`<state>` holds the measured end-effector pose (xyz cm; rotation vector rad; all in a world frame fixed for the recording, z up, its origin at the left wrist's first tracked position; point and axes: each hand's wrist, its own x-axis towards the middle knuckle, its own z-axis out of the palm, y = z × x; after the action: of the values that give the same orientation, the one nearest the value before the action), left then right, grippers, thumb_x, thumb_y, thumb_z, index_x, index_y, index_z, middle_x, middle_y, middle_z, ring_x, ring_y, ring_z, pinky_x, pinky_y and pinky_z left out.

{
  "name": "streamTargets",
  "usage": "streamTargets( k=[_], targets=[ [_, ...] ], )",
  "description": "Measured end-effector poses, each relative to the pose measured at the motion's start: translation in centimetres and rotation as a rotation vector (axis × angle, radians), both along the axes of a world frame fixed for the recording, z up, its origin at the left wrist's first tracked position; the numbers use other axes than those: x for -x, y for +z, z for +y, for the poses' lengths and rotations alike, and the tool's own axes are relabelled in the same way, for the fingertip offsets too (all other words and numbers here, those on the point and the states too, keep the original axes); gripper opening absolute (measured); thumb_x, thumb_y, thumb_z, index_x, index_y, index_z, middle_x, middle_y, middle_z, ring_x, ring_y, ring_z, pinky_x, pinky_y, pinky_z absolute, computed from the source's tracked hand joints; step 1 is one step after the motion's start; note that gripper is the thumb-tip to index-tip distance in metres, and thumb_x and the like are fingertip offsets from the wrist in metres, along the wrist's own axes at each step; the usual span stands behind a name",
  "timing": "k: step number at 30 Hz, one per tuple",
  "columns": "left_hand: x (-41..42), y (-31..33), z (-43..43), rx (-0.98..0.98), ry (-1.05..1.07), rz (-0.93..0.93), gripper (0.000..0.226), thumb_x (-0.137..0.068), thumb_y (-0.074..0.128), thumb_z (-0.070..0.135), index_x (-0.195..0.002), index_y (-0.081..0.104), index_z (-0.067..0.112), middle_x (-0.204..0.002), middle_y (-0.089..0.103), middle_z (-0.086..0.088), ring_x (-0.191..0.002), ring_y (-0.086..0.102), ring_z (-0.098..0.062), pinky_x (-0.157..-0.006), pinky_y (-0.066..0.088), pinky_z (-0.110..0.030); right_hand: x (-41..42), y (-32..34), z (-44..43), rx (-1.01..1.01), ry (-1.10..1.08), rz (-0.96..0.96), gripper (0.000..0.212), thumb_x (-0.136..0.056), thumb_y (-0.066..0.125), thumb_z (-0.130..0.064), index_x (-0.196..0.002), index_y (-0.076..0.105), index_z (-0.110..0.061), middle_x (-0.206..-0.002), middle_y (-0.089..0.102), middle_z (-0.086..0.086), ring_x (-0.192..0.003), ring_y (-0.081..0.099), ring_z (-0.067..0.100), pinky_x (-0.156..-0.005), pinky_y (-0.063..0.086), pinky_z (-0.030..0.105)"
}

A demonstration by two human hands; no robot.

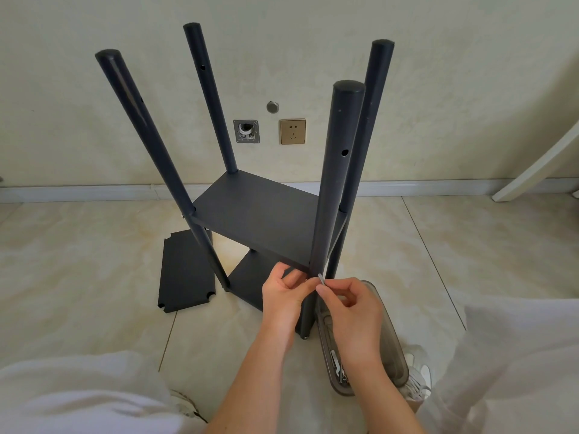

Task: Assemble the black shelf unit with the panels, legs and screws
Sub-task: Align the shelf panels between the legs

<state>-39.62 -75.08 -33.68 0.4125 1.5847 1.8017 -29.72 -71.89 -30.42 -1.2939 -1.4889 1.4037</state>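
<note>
The black shelf unit stands on the tiled floor with several round legs pointing up; the near leg (336, 170) has a side hole. A middle panel (260, 217) sits between the legs, with a lower panel (250, 280) beneath it. My left hand (283, 297) holds the near corner of the middle panel, fingers curled at the near leg. My right hand (351, 303) pinches a small silver tool (321, 278) against that leg at the panel's corner.
A loose black panel (185, 274) with notched corners lies flat on the floor at left. A smoky plastic tray (394, 349) with metal hardware sits under my right hand. My knees in white trousers frame the bottom. Behind the unit, the wall carries a gold socket (293, 131).
</note>
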Motion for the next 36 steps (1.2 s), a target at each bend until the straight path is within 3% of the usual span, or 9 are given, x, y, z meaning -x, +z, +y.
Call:
streamTargets(
  k=[8, 11, 16, 20, 22, 26, 32, 36],
  targets=[
    [0.4, 0.1, -0.1, 0.017, -0.057, -0.017, 0.038, -0.081, 0.077, -0.001, -0.113, 0.063, 0.011, -0.1, 0.077, -0.006, -0.098, 0.073, -0.021, -0.087, 0.055, -0.03, 0.0, 0.0, 0.2, -0.015, 0.0, 0.002, 0.012, -0.084, 0.076, -0.021, -0.078, 0.07, -0.03, -0.071, 0.066, -0.017, -0.068, 0.055, 0.014, -0.065, 0.048, 0.021],
    [0.6, 0.1, -0.3, 0.02, -0.096, -0.034, 0.04, -0.081, 0.077, 0.0, -0.115, 0.063, 0.015, -0.102, 0.076, -0.006, -0.101, 0.072, -0.022, -0.093, 0.054, -0.035, 0.0, 0.0, 0.2, -0.023, -0.001, 0.011, 0.013, -0.084, 0.076, -0.019, -0.078, 0.07, -0.028, -0.069, 0.065, -0.01, -0.064, 0.052, 0.011, -0.064, 0.046, 0.021],
    [0.8, -0.2, -0.2, 0.017, -0.083, -0.098, 0.026, -0.085, 0.065, -0.003, -0.108, 0.062, 0.006, -0.099, 0.073, -0.014, -0.102, 0.07, -0.03, -0.096, 0.053, -0.04, -0.2, -0.2, 0.0, -0.046, -0.004, -0.004, 0.014, -0.083, 0.077, -0.019, -0.078, 0.069, -0.029, -0.063, 0.062, -0.013, -0.057, 0.048, 0.004, -0.062, 0.044, 0.019],
    [1.0, 0.1, 0.3, 0.006, -0.017, -0.249, 0.031, -0.084, 0.063, 0.022, -0.107, 0.059, 0.002, -0.111, 0.069, -0.022, -0.109, 0.067, -0.034, -0.1, 0.052, -0.043, 0.1, -0.2, 0.0, -0.035, -0.008, -0.011, 0.012, -0.084, 0.077, -0.018, -0.081, 0.071, -0.028, -0.067, 0.063, -0.011, -0.06, 0.051, 0.007, -0.068, 0.05, 0.025],
    [0.8, 0.2, 0.6, 0.043, 0.025, -0.258, 0.041, -0.086, 0.068, 0.032, -0.11, 0.059, 0.0, -0.111, 0.071, -0.018, -0.107, 0.069, -0.029, -0.099, 0.053, -0.041, 0.2, -0.1, 0.1, -0.031, -0.005, -0.019, 0.01, -0.084, 0.076, -0.019, -0.083, 0.071, -0.027, -0.072, 0.064, -0.009, -0.064, 0.053, 0.01, -0.069, 0.052, 0.025],
    [0.4, 0.4, 0.9, 0.103, 0.091, -0.189, 0.025, -0.093, 0.068, 0.032, -0.1, 0.065, 0.008, -0.103, 0.074, -0.011, -0.098, 0.072, -0.022, -0.09, 0.056, -0.034, 0.3, -0.2, 0.1, -0.039, -0.002, -0.034, 0.01, -0.084, 0.076, -0.019, -0.084, 0.07, -0.027, -0.076, 0.066, -0.009, -0.067, 0.054, 0.01, -0.07, 0.051, 0.023],
    [0.3, 0.9, 0.9, 0.104, 0.097, -0.155, 0.018, -0.095, 0.067, 0.031, -0.101, 0.066, 0.015, -0.103, 0.074, -0.007, -0.097, 0.073, -0.019, -0.085, 0.057, -0.03, 0.0, -0.4, 0.3, -0.028, 0.014, -0.035, 0.014, -0.081, 0.079, -0.019, -0.083, 0.067, -0.026, -0.076, 0.068, -0.012, -0.074, 0.063, 0.011, -0.066, 0.05, 0.018],
    [0.1, 1.4, 0.8, 0.094, 0.095, -0.129, 0.013, -0.096, 0.065, 0.031, -0.104, 0.066, 0.021, -0.106, 0.073, -0.003, -0.094, 0.073, -0.015, -0.082, 0.057, -0.026, -0.3, -0.3, 0.3, 0.001, 0.046, -0.024, 0.016, -0.082, 0.079, -0.02, -0.087, 0.064, -0.024, -0.08, 0.068, -0.008, -0.075, 0.064, 0.014, -0.068, 0.055, 0.025]
  ],
)
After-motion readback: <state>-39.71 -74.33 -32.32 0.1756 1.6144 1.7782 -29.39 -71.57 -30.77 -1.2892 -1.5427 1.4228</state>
